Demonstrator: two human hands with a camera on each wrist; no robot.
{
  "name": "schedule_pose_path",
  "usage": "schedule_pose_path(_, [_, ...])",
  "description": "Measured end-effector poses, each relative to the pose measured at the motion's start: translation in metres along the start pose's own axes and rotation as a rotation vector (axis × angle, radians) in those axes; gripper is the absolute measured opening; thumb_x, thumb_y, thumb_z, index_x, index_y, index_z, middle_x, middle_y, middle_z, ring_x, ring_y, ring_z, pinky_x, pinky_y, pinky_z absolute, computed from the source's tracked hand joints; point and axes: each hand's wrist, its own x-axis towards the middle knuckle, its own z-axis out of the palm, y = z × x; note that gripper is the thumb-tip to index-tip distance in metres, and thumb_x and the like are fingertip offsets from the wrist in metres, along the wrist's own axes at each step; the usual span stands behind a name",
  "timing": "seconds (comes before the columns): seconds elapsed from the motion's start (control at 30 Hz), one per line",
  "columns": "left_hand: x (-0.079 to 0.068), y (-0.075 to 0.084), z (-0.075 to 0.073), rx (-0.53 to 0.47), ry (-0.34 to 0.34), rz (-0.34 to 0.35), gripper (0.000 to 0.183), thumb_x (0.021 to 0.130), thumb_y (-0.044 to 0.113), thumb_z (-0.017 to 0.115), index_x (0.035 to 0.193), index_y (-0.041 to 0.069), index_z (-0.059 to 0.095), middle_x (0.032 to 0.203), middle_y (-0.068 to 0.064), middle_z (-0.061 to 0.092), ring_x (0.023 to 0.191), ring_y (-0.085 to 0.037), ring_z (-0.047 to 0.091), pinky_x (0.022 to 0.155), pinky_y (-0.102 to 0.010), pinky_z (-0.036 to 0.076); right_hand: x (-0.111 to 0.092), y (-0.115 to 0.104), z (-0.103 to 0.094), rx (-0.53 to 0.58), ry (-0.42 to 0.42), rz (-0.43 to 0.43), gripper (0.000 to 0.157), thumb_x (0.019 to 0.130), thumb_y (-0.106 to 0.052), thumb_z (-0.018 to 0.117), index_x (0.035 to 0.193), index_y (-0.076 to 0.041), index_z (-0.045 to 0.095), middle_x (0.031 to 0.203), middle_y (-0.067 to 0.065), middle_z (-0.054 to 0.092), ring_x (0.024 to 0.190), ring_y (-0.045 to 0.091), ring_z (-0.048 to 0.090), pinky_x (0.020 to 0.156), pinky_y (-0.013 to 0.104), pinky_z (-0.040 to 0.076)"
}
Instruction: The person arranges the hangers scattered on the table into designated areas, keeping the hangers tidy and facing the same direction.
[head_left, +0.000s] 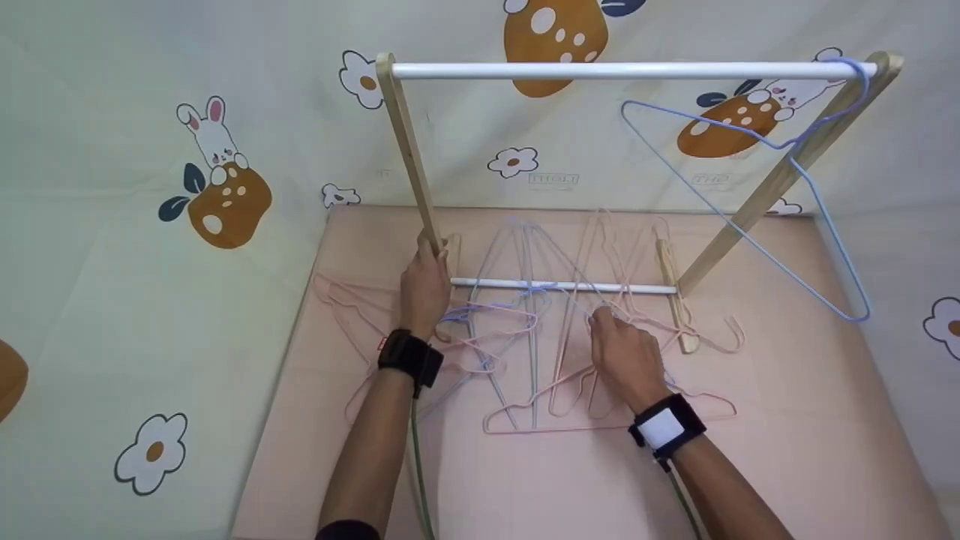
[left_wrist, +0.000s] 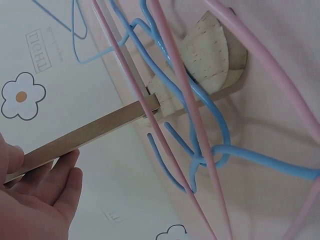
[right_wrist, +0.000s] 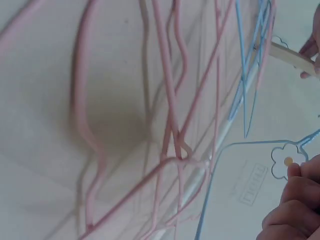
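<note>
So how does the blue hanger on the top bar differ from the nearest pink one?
The blue hanger hangs by its hook from the white top bar; the pink hanger lies on the pink surface. The blue one is apart from other hangers; the pink one lies among several. Both share a thin triangular frame.

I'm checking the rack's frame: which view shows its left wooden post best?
The head view: it shows the left wooden post from top bar to left hand. The left wrist view shows its lower part close up; the right wrist view, a short piece.
</note>
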Motion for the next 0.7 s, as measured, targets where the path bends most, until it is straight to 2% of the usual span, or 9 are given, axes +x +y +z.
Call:
schedule_pose_path(0.27, [0.001,-0.002,0.001,-0.008,-0.014,-0.015,0.032,0.119,0.015,0.049,0.145,-0.004,0.048,0.11,-0.025,0.07,0.081,-0.037,0.069,0.067,-0.05,0.057,0.015,0.016,-0.025,-0.034,0.119,0.056,0.025,0.114,-0.02,0.059,0.096,-0.002,0.059,0.053,0.007,0.047,0.044,0.037,0.053,0.041,0.052,0.041])
schedule_pose_path(0.47, [0.001,-0.002,0.0,-0.016,-0.019,-0.023,0.035,0.119,0.016,0.048,0.147,-0.004,0.047,0.112,-0.025,0.07,0.083,-0.036,0.069,0.068,-0.05,0.057,0.022,0.028,-0.044,-0.055,0.176,0.086,0.031,0.112,-0.021,0.06,0.087,-0.003,0.055,0.051,0.011,0.046,0.045,0.042,0.054,0.042,0.057,0.042])
schedule_pose_path(0.7, [0.0,-0.002,-0.001,-0.026,-0.021,-0.021,0.039,0.119,0.017,0.048,0.152,-0.004,0.045,0.115,-0.027,0.071,0.081,-0.036,0.07,0.066,-0.049,0.058,0.029,0.035,-0.074,-0.062,0.208,0.077,0.037,0.114,-0.02,0.059,0.081,-0.005,0.052,0.049,0.006,0.041,0.042,0.032,0.044,0.04,0.048,0.034])
